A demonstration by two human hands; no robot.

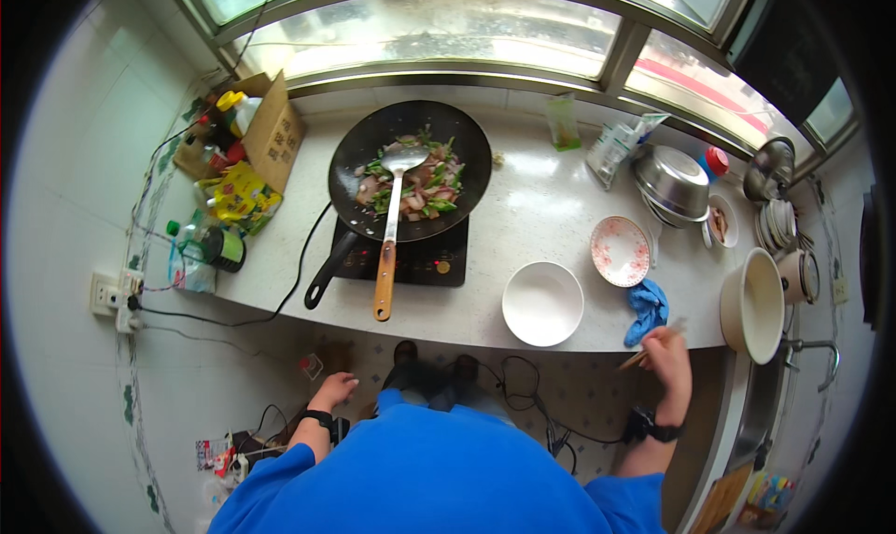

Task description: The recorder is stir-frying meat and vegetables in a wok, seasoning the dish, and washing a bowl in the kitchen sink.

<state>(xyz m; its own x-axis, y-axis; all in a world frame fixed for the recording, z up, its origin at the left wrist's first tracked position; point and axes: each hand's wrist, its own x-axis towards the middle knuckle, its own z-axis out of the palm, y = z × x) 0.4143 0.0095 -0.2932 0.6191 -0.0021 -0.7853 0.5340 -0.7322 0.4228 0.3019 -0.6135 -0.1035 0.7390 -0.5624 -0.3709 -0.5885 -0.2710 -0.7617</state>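
My right hand [661,355] grips a thin brown stick-like utensil [633,360], blurred and partly hidden by the fingers, just off the counter's front edge. Close by on the counter lies a crumpled blue cloth [647,310]. My left hand [337,390] hangs below the counter edge, loosely bent, with nothing seen in it. A black wok [350,184] holds sliced meat and green peppers [442,181] and sits on an induction cooker [448,257]. Across the wok rests a metal spatula [393,208] with a wooden handle. A plain white bowl [543,303] stands between the cooker and the cloth.
A pink-patterned bowl [620,251], metal basins [670,180] and a cream basin [750,306] stand to the right, near a faucet [819,352]. A cardboard box [275,142] of bottles is at left. The cooker's black cord [280,317] crosses the counter edge. Cables [535,397] lie on the floor.
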